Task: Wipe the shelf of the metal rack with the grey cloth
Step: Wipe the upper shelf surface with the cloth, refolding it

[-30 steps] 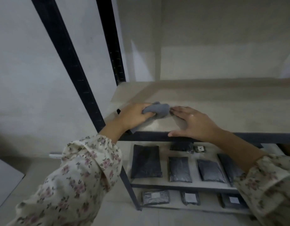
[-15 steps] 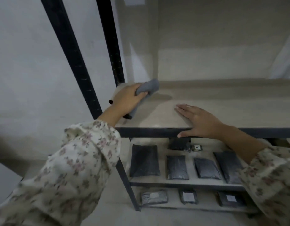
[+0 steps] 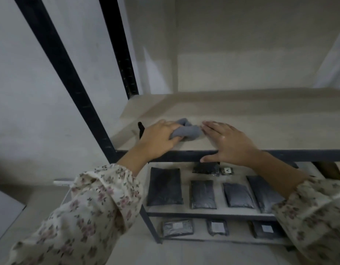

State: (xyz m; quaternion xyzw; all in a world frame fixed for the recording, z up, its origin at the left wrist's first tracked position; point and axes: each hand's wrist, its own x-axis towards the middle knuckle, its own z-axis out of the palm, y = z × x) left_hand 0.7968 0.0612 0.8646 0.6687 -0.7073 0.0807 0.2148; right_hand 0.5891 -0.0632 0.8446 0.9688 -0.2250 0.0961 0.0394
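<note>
Closest up, two floral sleeves (image 3: pixel 85 213) come in from the bottom. Below them the lower shelf (image 3: pixel 186 212) carries a row of dark flat packets (image 3: pixel 164 186), plus a little tag marked A (image 3: pixel 227 170).

Then the shelf (image 3: pixel 261 127) being wiped. The left hand (image 3: pixel 157 138) has its fingers curled round the bunched grey cloth (image 3: pixel 186 130), which sits on the board near the front left corner. The right hand (image 3: pixel 228 142) lies flat just beside the cloth, fingers straight, thumb hooked over the dark front edge. A small black thing (image 3: pixel 141 129) pokes up left of the left hand, can't tell what.

Further back, the rack's black uprights (image 3: pixel 73 88) and a pale wall (image 3: pixel 242 54).
</note>
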